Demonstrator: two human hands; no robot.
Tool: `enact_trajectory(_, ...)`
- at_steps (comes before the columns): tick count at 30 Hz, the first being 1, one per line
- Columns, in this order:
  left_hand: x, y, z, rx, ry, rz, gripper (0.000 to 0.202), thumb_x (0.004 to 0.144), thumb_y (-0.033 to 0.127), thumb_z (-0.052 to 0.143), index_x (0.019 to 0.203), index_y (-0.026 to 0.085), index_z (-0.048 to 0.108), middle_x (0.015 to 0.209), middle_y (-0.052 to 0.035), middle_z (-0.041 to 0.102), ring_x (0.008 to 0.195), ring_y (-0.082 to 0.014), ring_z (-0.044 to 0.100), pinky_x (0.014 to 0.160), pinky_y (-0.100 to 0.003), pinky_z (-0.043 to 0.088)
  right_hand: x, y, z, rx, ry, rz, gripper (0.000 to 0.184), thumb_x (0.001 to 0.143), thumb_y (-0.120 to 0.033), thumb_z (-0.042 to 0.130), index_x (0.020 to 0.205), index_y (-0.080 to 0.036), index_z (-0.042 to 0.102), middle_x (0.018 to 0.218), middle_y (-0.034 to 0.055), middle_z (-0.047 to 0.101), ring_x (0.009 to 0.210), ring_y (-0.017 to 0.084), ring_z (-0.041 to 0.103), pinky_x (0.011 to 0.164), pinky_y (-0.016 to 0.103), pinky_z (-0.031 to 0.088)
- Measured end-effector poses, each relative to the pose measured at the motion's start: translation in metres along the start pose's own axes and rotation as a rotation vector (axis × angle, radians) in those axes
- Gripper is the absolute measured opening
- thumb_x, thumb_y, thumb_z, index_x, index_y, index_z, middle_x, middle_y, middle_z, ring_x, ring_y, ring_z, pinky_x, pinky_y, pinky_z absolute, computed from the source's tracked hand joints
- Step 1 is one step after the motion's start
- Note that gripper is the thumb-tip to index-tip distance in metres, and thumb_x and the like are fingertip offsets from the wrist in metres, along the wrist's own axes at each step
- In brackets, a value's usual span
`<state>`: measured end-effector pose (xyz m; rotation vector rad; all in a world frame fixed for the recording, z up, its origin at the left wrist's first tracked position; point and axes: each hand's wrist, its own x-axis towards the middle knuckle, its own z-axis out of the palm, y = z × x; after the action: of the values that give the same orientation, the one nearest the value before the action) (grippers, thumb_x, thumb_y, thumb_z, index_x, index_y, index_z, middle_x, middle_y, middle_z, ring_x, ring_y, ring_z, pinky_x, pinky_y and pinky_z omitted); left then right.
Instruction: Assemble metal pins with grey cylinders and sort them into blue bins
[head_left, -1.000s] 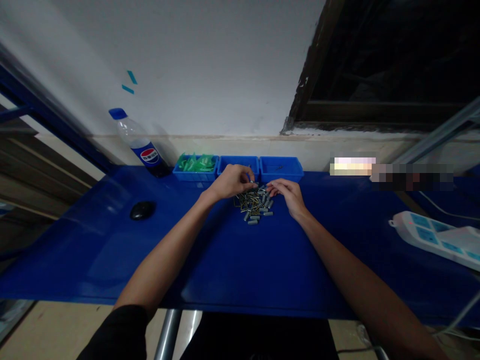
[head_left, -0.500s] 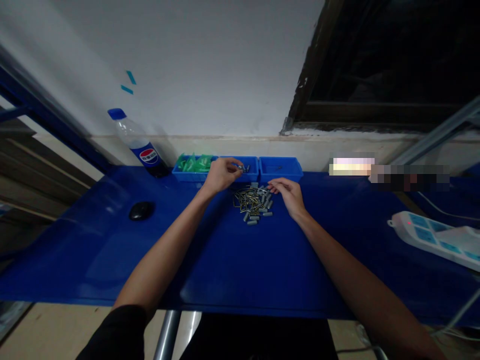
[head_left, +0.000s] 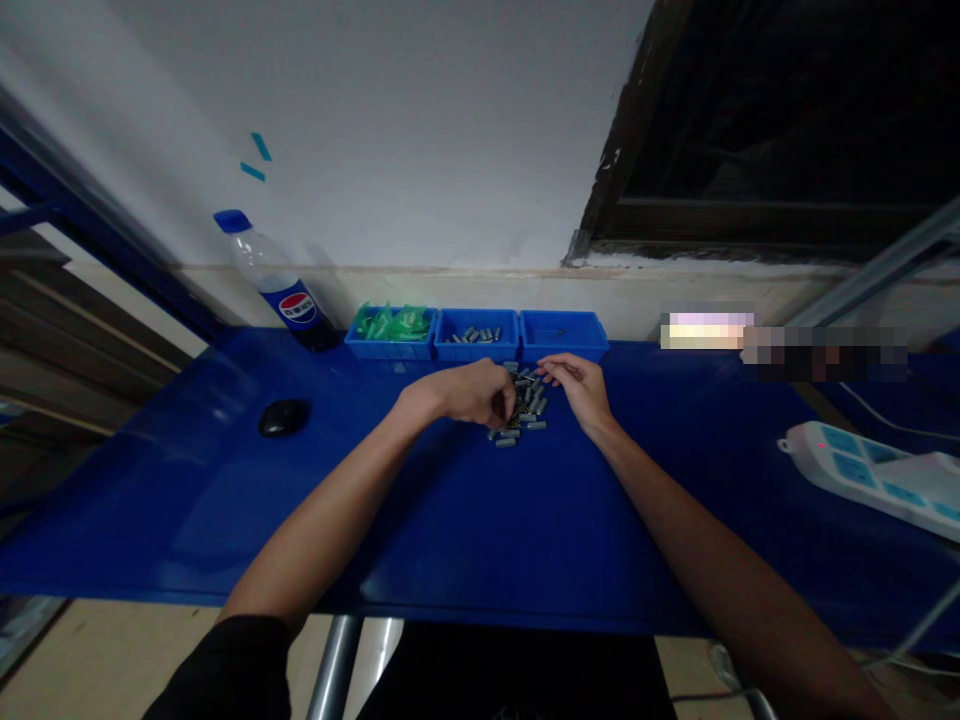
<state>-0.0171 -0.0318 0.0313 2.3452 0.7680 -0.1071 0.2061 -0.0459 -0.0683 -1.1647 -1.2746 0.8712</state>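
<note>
On the blue table a pile of small grey cylinders and brassy screws lies between my hands. My left hand is over the pile's left side, its fingers curled down and pinched among the pieces; whatever is between them is hidden. At the upper right edge of the pile is my right hand, thumb and fingertips drawn together; I cannot make out what they hold. Behind stand three blue bins: the left bin with green plastic pieces, the middle bin with several grey cylinders, the right bin with one small screw-like piece.
A cola bottle stands at the back left against the wall. A black mouse lies on the left of the table. To the right are a white power strip and a blurred-out patch.
My left hand has come from the middle bin down toward me and right, into the pile, leaving the cylinders in that bin visible. My right hand has stayed nearly still.
</note>
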Motion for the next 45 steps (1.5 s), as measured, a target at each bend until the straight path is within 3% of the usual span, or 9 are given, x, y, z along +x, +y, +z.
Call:
enact_trajectory(2, 0.002, 0.008, 0.005, 0.113, -0.025, -0.073, 0.014, 0.067, 0.014, 0.085, 0.079, 0.019, 0.080, 0.072, -0.0022, 0.076, 0.063, -0.0170, 0.068, 0.060, -0.026, 0.047, 0.000, 0.000, -0.001, -0.002, -0.011, -0.002, 0.021, 0.082, -0.040, 0.071, 0.086, -0.021, 0.079, 0.082, 0.0059, 0.079, 0.071, 0.021, 0.068, 0.070, 0.034, 0.051)
enact_trajectory(6, 0.004, 0.015, 0.010, 0.254, 0.032, -0.174, 0.029, 0.057, 0.022, 0.097, 0.078, 0.018, 0.077, 0.070, -0.0008, 0.071, 0.060, -0.0162, 0.064, 0.057, -0.025, 0.045, 0.000, -0.002, -0.001, -0.009, -0.037, 0.006, 0.023, 0.082, -0.043, 0.070, 0.086, -0.021, 0.079, 0.081, 0.0058, 0.078, 0.070, 0.021, 0.067, 0.067, 0.034, 0.050)
enact_trajectory(10, 0.002, 0.022, 0.009, 0.309, 0.037, -0.212, 0.027, 0.062, 0.013, 0.091, 0.084, 0.018, 0.077, 0.076, -0.0022, 0.072, 0.067, -0.0170, 0.068, 0.060, -0.023, 0.048, 0.000, -0.005, -0.001, 0.008, -0.050, 0.001, 0.024, 0.081, -0.043, 0.070, 0.085, -0.021, 0.078, 0.079, 0.0054, 0.078, 0.069, 0.020, 0.066, 0.068, 0.034, 0.050)
enact_trajectory(16, -0.003, 0.030, 0.008, 0.390, 0.020, -0.295, 0.034, 0.065, 0.000, 0.076, 0.094, 0.018, 0.078, 0.092, -0.0107, 0.077, 0.082, -0.0271, 0.074, 0.069, -0.032, 0.053, -0.001, -0.006, 0.000, 0.037, -0.051, 0.006, 0.021, 0.079, -0.041, 0.072, 0.084, -0.021, 0.079, 0.078, 0.0049, 0.078, 0.068, 0.020, 0.066, 0.067, 0.034, 0.050)
enact_trajectory(21, -0.008, 0.012, -0.002, 0.287, 0.075, -0.264, 0.034, 0.059, -0.002, 0.077, 0.086, 0.018, 0.075, 0.077, -0.0030, 0.075, 0.068, -0.0185, 0.069, 0.060, -0.025, 0.048, -0.001, -0.006, 0.000, 0.032, -0.058, 0.003, 0.021, 0.080, -0.041, 0.071, 0.084, -0.022, 0.079, 0.078, 0.0048, 0.078, 0.068, 0.020, 0.066, 0.068, 0.034, 0.051)
enact_trajectory(25, -0.012, -0.010, -0.012, 0.082, 0.093, -0.101, 0.033, 0.066, 0.000, 0.069, 0.093, 0.017, 0.076, 0.079, -0.0006, 0.077, 0.069, -0.0131, 0.069, 0.061, -0.020, 0.048, -0.001, -0.007, 0.000, 0.029, -0.065, 0.002, 0.022, 0.081, -0.043, 0.071, 0.084, -0.022, 0.079, 0.079, 0.0054, 0.078, 0.068, 0.020, 0.066, 0.068, 0.035, 0.052)
enact_trajectory(35, -0.006, -0.023, -0.015, -0.286, 0.327, 0.114, 0.020, 0.087, 0.022, 0.068, 0.101, 0.012, 0.077, 0.098, -0.0110, 0.080, 0.085, -0.0172, 0.075, 0.078, -0.029, 0.058, -0.001, -0.005, 0.000, 0.020, -0.065, 0.004, 0.021, 0.080, -0.041, 0.071, 0.084, -0.022, 0.079, 0.078, 0.0052, 0.078, 0.067, 0.020, 0.066, 0.067, 0.035, 0.052)
enact_trajectory(40, 0.000, -0.028, -0.014, -0.370, 0.378, 0.087, 0.021, 0.086, 0.026, 0.070, 0.099, 0.012, 0.079, 0.096, -0.0122, 0.080, 0.075, -0.0158, 0.074, 0.075, -0.029, 0.059, -0.001, -0.007, 0.000, 0.029, -0.062, 0.009, 0.020, 0.081, -0.041, 0.071, 0.082, -0.022, 0.079, 0.078, 0.0053, 0.078, 0.067, 0.020, 0.066, 0.067, 0.034, 0.051)
enact_trajectory(45, 0.005, -0.039, -0.012, -0.336, 0.682, -0.054, 0.022, 0.082, 0.026, 0.072, 0.096, 0.012, 0.081, 0.096, -0.0124, 0.081, 0.083, -0.0189, 0.075, 0.078, -0.030, 0.061, -0.001, -0.005, -0.001, 0.015, -0.075, 0.011, 0.022, 0.081, -0.042, 0.071, 0.083, -0.022, 0.080, 0.079, 0.0053, 0.078, 0.068, 0.020, 0.066, 0.068, 0.034, 0.052)
